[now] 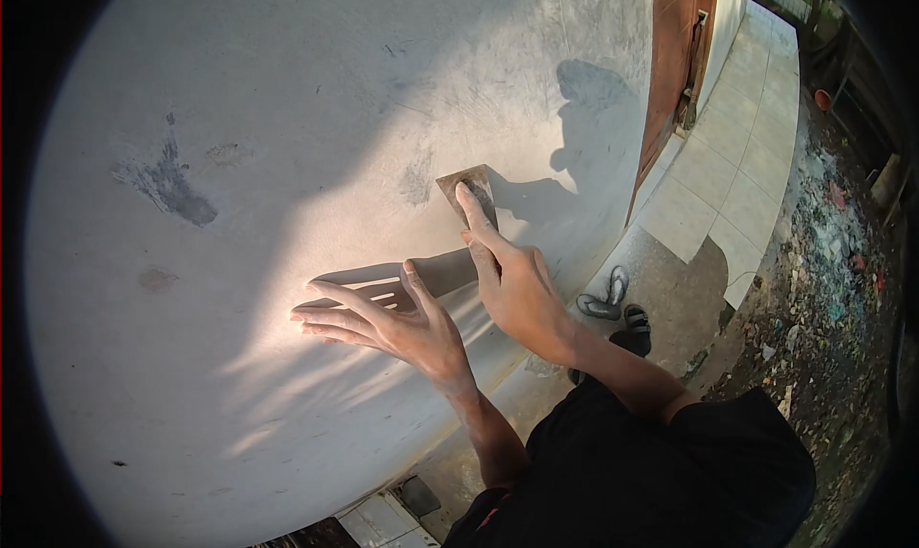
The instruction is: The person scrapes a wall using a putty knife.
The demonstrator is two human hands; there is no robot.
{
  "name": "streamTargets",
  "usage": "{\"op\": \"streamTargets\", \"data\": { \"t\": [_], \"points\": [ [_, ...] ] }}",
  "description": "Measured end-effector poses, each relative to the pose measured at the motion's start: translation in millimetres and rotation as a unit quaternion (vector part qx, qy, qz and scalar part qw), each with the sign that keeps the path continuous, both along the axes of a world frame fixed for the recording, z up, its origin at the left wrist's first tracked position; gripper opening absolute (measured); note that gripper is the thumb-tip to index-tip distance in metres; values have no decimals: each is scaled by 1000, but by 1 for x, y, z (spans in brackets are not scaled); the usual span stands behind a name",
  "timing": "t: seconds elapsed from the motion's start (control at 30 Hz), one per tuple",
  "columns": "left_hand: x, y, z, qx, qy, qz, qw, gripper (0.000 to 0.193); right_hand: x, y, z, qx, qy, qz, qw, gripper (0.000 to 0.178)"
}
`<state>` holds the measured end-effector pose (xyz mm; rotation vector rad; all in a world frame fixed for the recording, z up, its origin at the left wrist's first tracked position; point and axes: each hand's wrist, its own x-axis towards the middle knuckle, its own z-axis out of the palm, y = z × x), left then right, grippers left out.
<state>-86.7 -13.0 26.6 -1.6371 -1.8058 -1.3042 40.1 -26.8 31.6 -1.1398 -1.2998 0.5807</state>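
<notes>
In my right hand point(517, 285) is a putty knife point(471, 186), its flat, stained blade against the pale wall point(316, 136). The thumb or a finger lies along the blade, and the handle is mostly covered by my grip. To its left, my left hand point(383, 328) is spread out with fingers apart, at or very near the wall, holding nothing; its shadow falls just above it. A grey patch point(417, 177) marks the wall just left of the blade. A larger dark grey patch point(172, 186) lies farther left.
A brown door point(678, 50) stands at the upper right, beside a tiled walkway point(732, 156). A pair of flip-flops point(605, 297) lies on the floor near my feet. Littered, dirty ground point(823, 309) runs along the right. Sunlight and shadow cross the wall.
</notes>
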Motion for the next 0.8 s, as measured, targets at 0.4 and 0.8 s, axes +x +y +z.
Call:
{"op": "streamTargets", "data": {
  "t": [0.4, 0.8],
  "points": [
    [4, 0, 7, -6, -24, 0, 1000, 97, 11, -5, 44, -56, -11, -16, 998, 51],
    [3, 0, 2, -3, -2, -1, 1000, 96, 1, -5, 16, -47, 13, 0, 999, 47]
  ]
}}
